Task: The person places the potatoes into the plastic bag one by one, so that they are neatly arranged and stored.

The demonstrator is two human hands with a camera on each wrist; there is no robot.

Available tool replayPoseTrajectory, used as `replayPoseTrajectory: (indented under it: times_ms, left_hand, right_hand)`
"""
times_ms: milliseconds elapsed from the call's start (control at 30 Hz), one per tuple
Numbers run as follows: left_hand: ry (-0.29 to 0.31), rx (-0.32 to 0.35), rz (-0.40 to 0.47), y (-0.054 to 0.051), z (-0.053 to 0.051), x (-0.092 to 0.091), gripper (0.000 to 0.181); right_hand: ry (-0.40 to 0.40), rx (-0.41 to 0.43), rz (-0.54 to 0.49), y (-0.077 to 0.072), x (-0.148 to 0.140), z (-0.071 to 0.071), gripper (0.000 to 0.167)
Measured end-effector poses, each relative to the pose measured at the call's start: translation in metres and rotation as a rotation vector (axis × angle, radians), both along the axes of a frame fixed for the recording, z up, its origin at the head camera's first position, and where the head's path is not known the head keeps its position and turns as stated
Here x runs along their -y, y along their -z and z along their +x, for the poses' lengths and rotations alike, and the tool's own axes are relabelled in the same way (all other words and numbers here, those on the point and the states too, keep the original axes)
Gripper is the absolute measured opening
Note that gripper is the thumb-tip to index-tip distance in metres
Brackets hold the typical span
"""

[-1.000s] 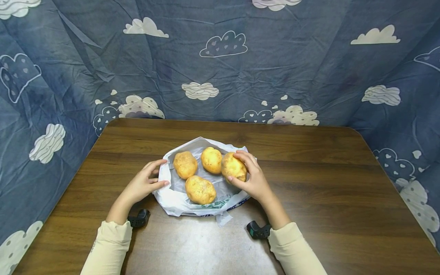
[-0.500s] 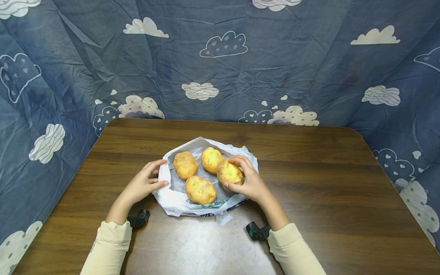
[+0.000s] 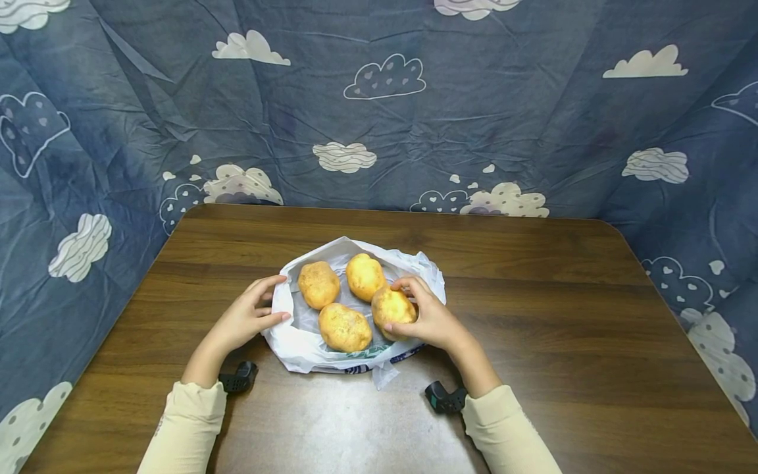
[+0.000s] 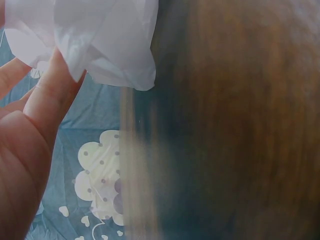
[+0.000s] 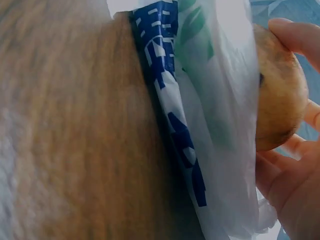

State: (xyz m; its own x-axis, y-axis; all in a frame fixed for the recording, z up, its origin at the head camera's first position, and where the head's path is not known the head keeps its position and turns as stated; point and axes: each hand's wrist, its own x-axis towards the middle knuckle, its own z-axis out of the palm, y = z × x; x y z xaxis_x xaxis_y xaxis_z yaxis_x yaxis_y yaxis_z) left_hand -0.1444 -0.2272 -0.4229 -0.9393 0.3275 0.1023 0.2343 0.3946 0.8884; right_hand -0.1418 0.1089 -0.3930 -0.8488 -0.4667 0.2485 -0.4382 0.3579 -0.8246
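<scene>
A white plastic bag lies spread open on the table with several potatoes inside. My right hand grips the rightmost potato between thumb and fingers, low inside the bag's right part. The right wrist view shows this potato partly hidden behind the bag's wall. The other potatoes sit to its left: one at the back, one at the left and one at the front. At the bag's left rim my left hand holds the plastic, and in the left wrist view the bag covers its thumb tip.
The brown wooden table extends on both sides of the bag. A blue cloth with white clouds hangs behind the table and along its sides. A black camera is worn on the left wrist and another on the right wrist.
My right hand has moved the gripped potato down and slightly left, closer to the front of the bag. The left hand and the other potatoes stay about where they were.
</scene>
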Motion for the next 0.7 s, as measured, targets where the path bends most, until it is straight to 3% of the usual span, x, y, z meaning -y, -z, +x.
replayPoseTrajectory:
  times_ms: [333,600,700]
  left_hand:
    - [0.001,-0.007,-0.001,0.001,0.0,0.001,0.063]
    - [0.001,-0.01,0.001,0.001,0.0,0.001,0.063]
    - [0.0,-0.01,0.0,0.001,0.0,0.001,0.063]
  right_hand:
    - [-0.037,0.069,0.016,-0.004,-0.001,0.0,0.051]
    - [-0.042,-0.017,-0.01,0.0,-0.003,-0.002,0.042]
    - [-0.031,-0.081,-0.036,0.015,-0.007,-0.01,0.039]
